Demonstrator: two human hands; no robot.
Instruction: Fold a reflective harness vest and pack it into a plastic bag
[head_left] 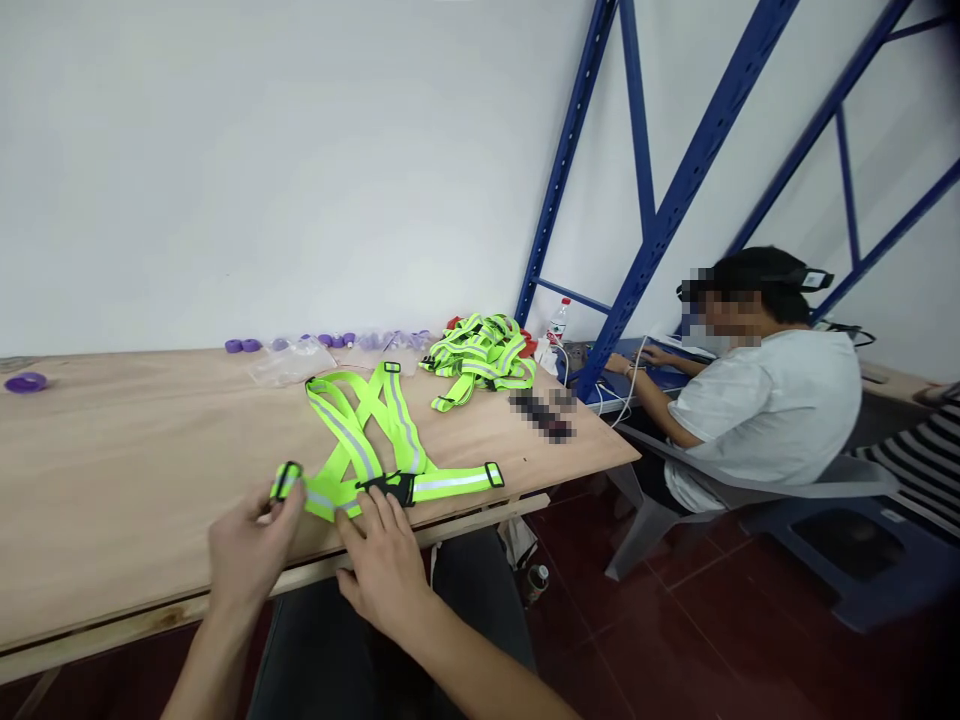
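A neon yellow-green reflective harness vest (409, 435) with grey stripes lies spread near the front edge of the wooden table (135, 450). My left hand (251, 540) pinches the end of its left waist strap, beside a black slider, and lifts it slightly. My right hand (386, 560) rests with fingers stretched out over the waist belt, fingertips at the black buckle (390, 487). The right waist strap (457, 482) runs flat to another black slider. Behind the vest, a tangled pile of similar green straps (484, 355) has some red pieces showing.
Purple rolls (244, 346) and clear plastic bags (292, 362) line the wall, with a purple ring (26, 382) far left. Blue rack posts (645, 240) rise at right. A person in a white shirt (772, 400) sits beyond. A bottle (537, 580) stands below.
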